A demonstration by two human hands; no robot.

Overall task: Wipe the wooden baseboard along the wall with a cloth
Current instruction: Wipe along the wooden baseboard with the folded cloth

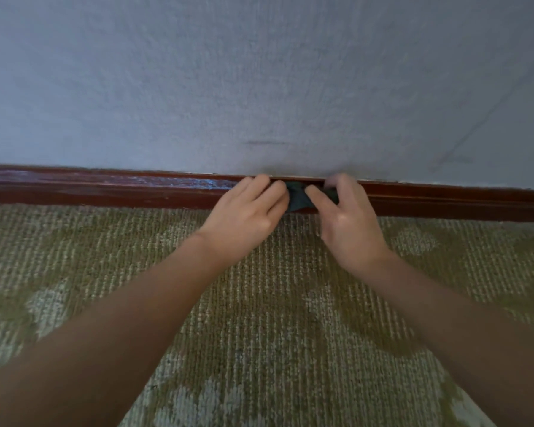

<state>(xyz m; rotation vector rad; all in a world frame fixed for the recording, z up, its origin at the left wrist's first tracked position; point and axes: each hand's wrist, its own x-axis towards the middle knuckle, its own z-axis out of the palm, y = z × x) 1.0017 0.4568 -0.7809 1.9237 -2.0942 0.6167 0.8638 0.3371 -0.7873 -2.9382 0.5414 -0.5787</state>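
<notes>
Where two bare forearms cross a ribbed olive-and-cream patterned carpet (275, 318), the left hand (247, 215) and right hand (347, 220) each pinch one bunched dark green cloth (298, 198) with curled fingers, holding it against one glossy reddish-brown wooden baseboard (105, 188); behind, one textured pale grey wall (259, 72).

No legible txt, labels, brands, nos. or signs in head view.
</notes>
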